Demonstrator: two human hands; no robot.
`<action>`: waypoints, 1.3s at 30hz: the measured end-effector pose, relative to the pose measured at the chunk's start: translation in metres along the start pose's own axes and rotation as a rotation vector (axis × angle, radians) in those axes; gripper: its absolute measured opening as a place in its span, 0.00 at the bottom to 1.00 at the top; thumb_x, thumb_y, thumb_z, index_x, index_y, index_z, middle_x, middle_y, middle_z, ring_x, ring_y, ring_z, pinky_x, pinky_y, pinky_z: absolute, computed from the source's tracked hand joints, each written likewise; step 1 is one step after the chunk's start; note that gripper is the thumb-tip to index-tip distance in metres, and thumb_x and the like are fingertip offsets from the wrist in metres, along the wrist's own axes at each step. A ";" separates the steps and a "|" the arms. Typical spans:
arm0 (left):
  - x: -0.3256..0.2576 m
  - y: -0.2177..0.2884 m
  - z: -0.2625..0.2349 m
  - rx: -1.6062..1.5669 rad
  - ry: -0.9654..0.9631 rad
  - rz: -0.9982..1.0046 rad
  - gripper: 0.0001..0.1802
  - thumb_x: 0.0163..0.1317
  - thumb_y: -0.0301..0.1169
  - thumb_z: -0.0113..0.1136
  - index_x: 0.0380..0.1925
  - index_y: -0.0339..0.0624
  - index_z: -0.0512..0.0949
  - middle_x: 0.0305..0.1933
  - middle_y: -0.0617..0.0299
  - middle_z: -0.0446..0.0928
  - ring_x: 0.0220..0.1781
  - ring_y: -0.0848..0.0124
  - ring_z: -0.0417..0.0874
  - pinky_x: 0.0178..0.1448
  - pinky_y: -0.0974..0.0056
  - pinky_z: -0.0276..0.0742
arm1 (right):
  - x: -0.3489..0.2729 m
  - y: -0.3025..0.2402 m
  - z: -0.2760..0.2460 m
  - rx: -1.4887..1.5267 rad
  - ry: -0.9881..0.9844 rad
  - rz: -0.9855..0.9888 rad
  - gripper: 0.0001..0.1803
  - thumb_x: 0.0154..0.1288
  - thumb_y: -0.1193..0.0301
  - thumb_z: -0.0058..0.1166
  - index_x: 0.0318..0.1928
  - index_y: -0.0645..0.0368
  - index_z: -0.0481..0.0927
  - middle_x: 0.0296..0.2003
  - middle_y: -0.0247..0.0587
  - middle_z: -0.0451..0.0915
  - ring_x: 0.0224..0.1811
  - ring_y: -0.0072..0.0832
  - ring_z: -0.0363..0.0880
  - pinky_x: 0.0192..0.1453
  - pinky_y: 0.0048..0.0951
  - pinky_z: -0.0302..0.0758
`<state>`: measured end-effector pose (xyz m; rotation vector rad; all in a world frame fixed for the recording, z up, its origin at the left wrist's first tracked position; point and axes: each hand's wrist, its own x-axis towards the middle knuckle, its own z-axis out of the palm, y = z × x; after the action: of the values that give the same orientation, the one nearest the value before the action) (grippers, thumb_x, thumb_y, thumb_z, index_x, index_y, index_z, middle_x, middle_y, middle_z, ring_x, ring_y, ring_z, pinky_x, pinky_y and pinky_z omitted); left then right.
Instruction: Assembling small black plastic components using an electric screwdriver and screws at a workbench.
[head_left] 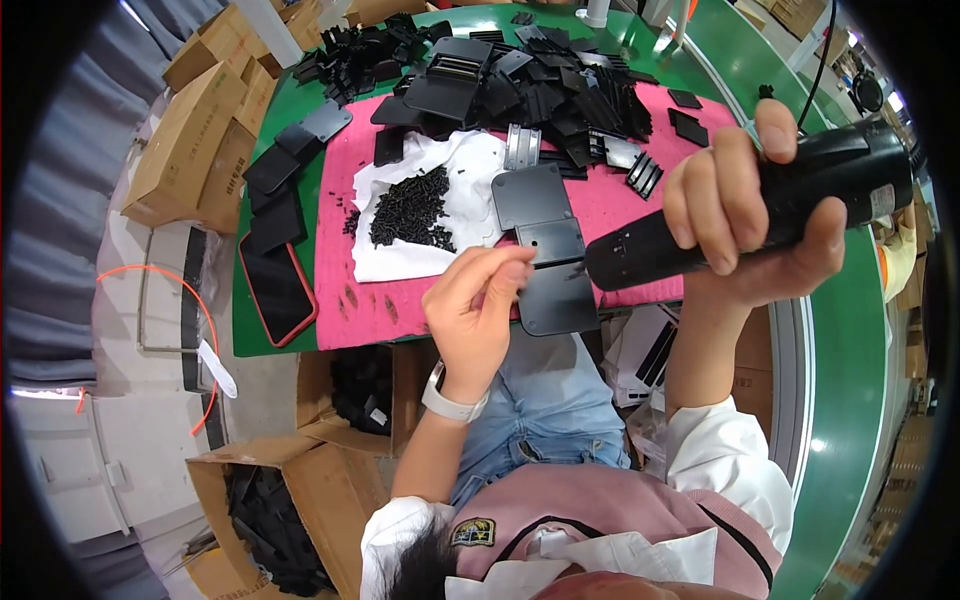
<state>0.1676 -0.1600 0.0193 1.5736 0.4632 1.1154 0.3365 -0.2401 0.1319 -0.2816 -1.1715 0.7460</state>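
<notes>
My right hand point(745, 205) is wrapped round a black electric screwdriver point(650, 250), whose thin bit points left. At the bit's tip, my left hand point(475, 300) pinches thumb and forefinger together; whatever is between them is too small to make out. Just beneath lies a black folding bracket point(558, 302) with flat plates at both ends and a narrower middle part. It rests on the pink mat point(400, 318), its near plate reaching the front edge. Beside it, a heap of small black screws point(410, 208) sits on a white cloth point(385, 262).
Black plates and hinge parts point(520, 95) are piled at the back of the green table point(840, 400). A row of black plates point(275, 170) and a red-edged phone point(277, 290) lie at left. Cardboard boxes point(335, 490) with black parts stand below, near my legs.
</notes>
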 end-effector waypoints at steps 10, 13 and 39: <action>-0.015 0.018 -0.007 -0.484 -0.141 -0.235 0.08 0.57 0.20 0.61 0.38 0.29 0.79 0.34 0.55 0.80 0.36 0.71 0.83 0.38 0.72 0.79 | -0.010 0.010 0.010 0.130 0.063 -0.081 0.21 0.59 0.57 0.56 0.45 0.56 0.66 0.18 0.26 0.70 0.14 0.16 0.71 0.24 0.22 0.70; -0.017 0.017 -0.007 -0.489 -0.149 -0.227 0.09 0.56 0.19 0.62 0.38 0.28 0.79 0.34 0.55 0.81 0.37 0.71 0.83 0.40 0.72 0.79 | -0.012 0.012 0.011 0.100 0.035 -0.083 0.21 0.59 0.56 0.57 0.44 0.55 0.66 0.18 0.25 0.71 0.14 0.16 0.71 0.24 0.21 0.71; 0.015 0.009 -0.011 0.129 -0.256 -0.421 0.23 0.65 0.35 0.52 0.51 0.25 0.66 0.19 0.62 0.71 0.14 0.76 0.74 0.18 0.70 0.67 | 0.012 0.039 -0.001 -0.340 0.034 0.082 0.21 0.61 0.57 0.49 0.46 0.60 0.65 0.18 0.32 0.64 0.13 0.19 0.61 0.22 0.24 0.62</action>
<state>0.1635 -0.1448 0.0331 1.6080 0.6653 0.5662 0.3247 -0.2034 0.1180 -0.6266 -1.2588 0.6080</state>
